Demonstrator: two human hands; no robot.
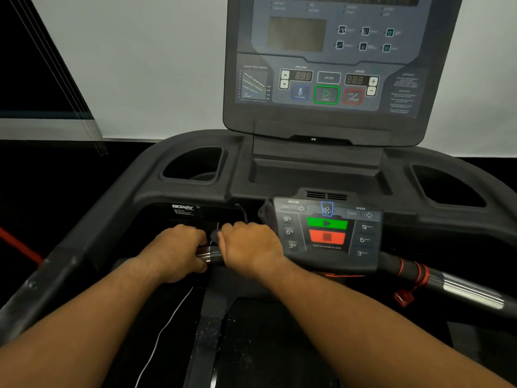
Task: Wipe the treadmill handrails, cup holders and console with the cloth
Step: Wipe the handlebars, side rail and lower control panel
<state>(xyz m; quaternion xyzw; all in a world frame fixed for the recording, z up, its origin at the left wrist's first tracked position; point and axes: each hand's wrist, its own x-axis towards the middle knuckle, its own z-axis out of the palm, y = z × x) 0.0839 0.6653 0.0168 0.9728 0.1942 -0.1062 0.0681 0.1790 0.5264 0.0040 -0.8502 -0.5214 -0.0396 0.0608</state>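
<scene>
Now, below the big console [324, 65], the front handrail [210, 254] is being gripped left of the small control panel [327, 233]: bare metal is being clasped by the left hand [173, 250], the dark cloth [264, 214] is being held round the bar by the right hand [249, 247].

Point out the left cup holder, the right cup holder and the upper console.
left cup holder [193, 163], head view, inner wall.
right cup holder [447, 189], head view, inner wall.
upper console [296, 33], head view, its dark display.
</scene>
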